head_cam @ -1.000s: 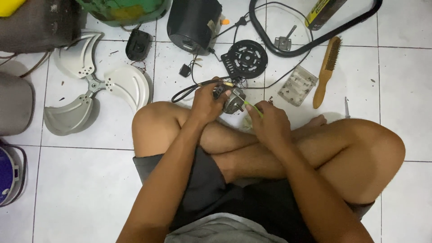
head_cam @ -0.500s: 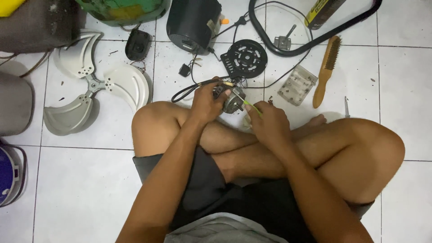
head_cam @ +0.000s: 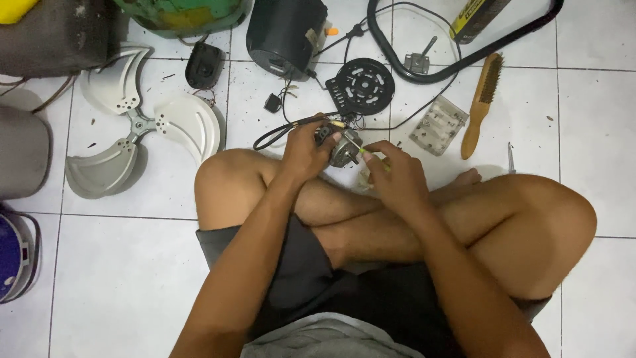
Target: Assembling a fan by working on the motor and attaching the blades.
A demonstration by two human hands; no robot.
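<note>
Over the crossed legs: a person sits on a white tiled floor (head_cam: pixel 132 278), both hands meeting just above the shins.
Left hand: left hand (head_cam: pixel 306 151) wrapped around a small grey fan motor (head_cam: pixel 341 147), fingers closed on its body; a black cable (head_cam: pixel 281 130) trails from it toward 9 o'clock.
Right hand: right hand (head_cam: pixel 396 178) pinched narrow on a slim yellow-handled screwdriver (head_cam: pixel 361 151).
Key relation: the motor lies at about 10 o'clock from the right hand, just beside it; the tool's long axis runs along that same 10-to-4 line, tip at the motor. The left hand is the nearer, already holding it.
Around, at 12 o'clock: a round black grille plate (head_cam: pixel 362 86) and a black motor housing (head_cam: pixel 286 33).
At 2 o'clock: a wooden wire brush (head_cam: pixel 482 99) beside a clear plastic packet (head_cam: pixel 437 124).
At 9 o'clock: a pale three-bladed fan blade (head_cam: pixel 142 126), well apart.
</note>
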